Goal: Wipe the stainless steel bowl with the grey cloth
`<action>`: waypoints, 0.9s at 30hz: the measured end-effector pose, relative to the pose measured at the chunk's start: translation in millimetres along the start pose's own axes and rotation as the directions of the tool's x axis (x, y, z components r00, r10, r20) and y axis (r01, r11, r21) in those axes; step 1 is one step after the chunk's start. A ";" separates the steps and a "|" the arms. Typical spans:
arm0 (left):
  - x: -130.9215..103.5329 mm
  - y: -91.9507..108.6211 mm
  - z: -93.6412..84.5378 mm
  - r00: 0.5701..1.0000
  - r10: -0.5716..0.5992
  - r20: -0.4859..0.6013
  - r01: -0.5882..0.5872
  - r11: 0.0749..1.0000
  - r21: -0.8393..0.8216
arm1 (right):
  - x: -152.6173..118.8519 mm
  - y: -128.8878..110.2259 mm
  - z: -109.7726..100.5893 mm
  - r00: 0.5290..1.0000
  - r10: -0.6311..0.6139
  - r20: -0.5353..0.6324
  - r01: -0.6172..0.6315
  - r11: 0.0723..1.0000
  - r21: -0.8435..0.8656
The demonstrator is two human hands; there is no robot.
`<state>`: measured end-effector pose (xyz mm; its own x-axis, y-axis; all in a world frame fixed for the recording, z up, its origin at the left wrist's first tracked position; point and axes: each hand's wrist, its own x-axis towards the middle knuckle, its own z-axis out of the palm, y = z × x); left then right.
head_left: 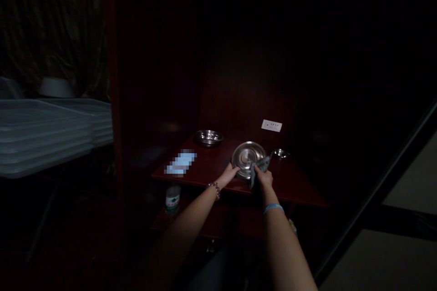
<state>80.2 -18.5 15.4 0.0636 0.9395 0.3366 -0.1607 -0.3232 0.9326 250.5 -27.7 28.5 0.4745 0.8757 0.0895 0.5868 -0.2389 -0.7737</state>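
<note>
Left hand (229, 173): gripped the near-left rim of the metal plate (246, 157).
Right hand (263, 175): clutched a grey cloth (260, 166) against the plate.
Plate: tilted on the dark red table (293, 182).
Around: a metal bowl (209, 137) behind-left, a small dish (280, 153) right, a bottle (172, 200) below.
Unclear: blurred patch on table; surroundings too dark.

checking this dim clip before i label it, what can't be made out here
Head view only:
- White card on the back panel: print too small to read.
- Item at the table's left: blurred out.
- Bottle below: top hidden by the table edge.
- Metal plate: near rim covered by the left hand and the right hand's grey cloth.
- Cabinet interior: lost in darkness.
</note>
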 end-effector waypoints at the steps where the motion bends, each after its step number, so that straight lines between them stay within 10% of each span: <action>1: 0.3 -1.7 -0.5 1.000 -0.011 -0.019 0.010 1.000 -0.020 | 0.1 0.1 -1.7 1.000 0.021 0.010 -0.021 1.000 0.020; 16: -1.3 -1.2 -3.5 0.994 0.010 0.112 0.002 0.993 -0.115 | -16.1 -19.1 -15.8 0.996 0.081 -0.041 -0.079 0.996 0.044; 27: 14.1 -26.9 -10.2 0.992 -0.062 -0.106 0.057 0.997 -0.054 | -18.8 -22.2 -14.3 0.984 0.139 -0.109 -0.107 0.960 0.258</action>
<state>75.3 4.6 -6.2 -0.0313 0.9645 0.2621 -0.2095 -0.2628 0.9418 238.0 -44.9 53.0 0.6199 0.7831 0.0489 0.3436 -0.2149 -0.9142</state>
